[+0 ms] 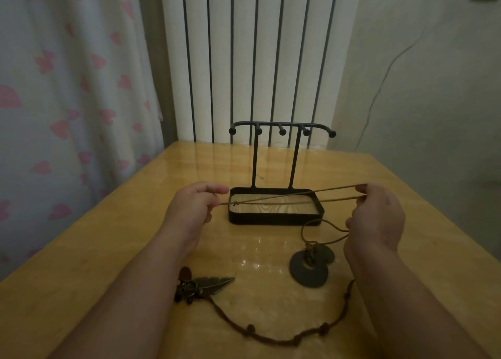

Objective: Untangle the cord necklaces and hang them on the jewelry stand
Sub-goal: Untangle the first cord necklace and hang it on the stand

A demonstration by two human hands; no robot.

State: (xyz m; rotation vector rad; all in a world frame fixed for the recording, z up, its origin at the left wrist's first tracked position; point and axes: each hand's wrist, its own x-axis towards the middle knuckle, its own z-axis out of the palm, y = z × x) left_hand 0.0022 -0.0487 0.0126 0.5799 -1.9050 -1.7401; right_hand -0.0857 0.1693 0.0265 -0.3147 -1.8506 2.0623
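Left hand (pixel 193 205) and right hand (pixel 375 217) pinching thin tan cord necklace (pixel 292 199) stretched tight between them, just above black metal jewelry stand (pixel 276 174), round dark pendants (pixel 310 266) lying on yellow wooden table (pixel 135 236) below right hand.

Single head-worn view, facing forward and down, close over the table (pixel 113 239)

Glossy yellow wooden bench (pixel 108 250), streaked with pale reflections. Toward the back, a black metal jewelry stand (pixel 276 219) on its tray base. Nearer, to the right, two dark disc pendants (pixel 309 273), overlapping. In front, a leaf pendant (pixel 214 282) among small charms, with its knotted brown cord (pixel 271 337) curving rightward.
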